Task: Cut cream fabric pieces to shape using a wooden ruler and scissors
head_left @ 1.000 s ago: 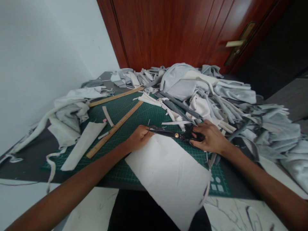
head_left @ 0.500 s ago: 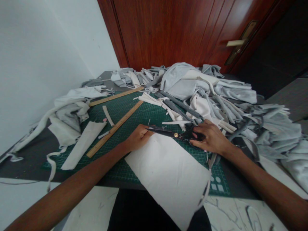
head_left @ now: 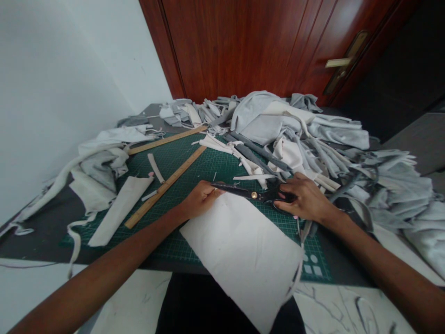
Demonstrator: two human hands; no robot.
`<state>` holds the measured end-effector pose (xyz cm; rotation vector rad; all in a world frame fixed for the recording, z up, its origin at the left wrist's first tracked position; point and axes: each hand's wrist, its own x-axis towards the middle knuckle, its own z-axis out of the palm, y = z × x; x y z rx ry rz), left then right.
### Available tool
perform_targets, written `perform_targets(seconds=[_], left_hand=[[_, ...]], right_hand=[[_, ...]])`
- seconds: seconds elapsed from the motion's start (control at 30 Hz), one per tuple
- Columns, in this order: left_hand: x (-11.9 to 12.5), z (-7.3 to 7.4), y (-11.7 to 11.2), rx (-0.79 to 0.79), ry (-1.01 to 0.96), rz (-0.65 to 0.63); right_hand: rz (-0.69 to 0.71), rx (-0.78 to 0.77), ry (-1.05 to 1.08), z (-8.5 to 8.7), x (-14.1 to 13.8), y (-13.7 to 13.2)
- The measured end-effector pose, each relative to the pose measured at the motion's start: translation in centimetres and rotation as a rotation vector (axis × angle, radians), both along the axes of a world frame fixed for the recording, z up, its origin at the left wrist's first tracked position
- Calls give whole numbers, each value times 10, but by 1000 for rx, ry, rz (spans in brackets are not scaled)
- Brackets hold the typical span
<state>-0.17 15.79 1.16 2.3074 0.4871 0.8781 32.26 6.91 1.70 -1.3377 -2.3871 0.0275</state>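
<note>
Across the green cutting mat (head_left: 212, 167), a white fabric sheet (head_left: 239, 260) lies at a slant, its near end hanging past the front edge of the worktop (head_left: 34, 246). The left hand (head_left: 201, 199) rests on the far corner of the sheet, released and holding nothing, its fingers just beside the tips of the black scissors (head_left: 255, 195). The right hand (head_left: 308, 199) has a clenched grip on the scissors' handles, and the blades point left, lying along the sheet's far edge. Left of the left hand, a wooden ruler (head_left: 163, 188) slants across the mat, and a second ruler (head_left: 167, 139) lies farther back along the mat's far side. A cream offcut (head_left: 120, 211) lies beyond the first ruler, on the mat's left part. Heaped grey and cream fabric scraps (head_left: 302, 134) cover the back and right of the worktop, banked up before a reddish wooden door (head_left: 236, 46) with a brass lever handle (head_left: 337, 62). A white wall (head_left: 69, 93) runs along the left side.
</note>
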Motion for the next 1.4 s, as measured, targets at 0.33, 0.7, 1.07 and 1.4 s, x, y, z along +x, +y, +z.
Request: perform_targets(seconds=[0.33,0.7,1.07,1.4], left_hand=[[0,1,0,-34,-24,-21],[-2,3,-1,13,-48,58],[-1,1,1,37,-57,41],[-31,26,28,102,-176,640]], right_hand=[[-37,-34,69,-5,1,4],[-19,-43,105,-4,5,5],[-12,-74,114,-6,5,6],[-279,-154,614,-10,6,9]])
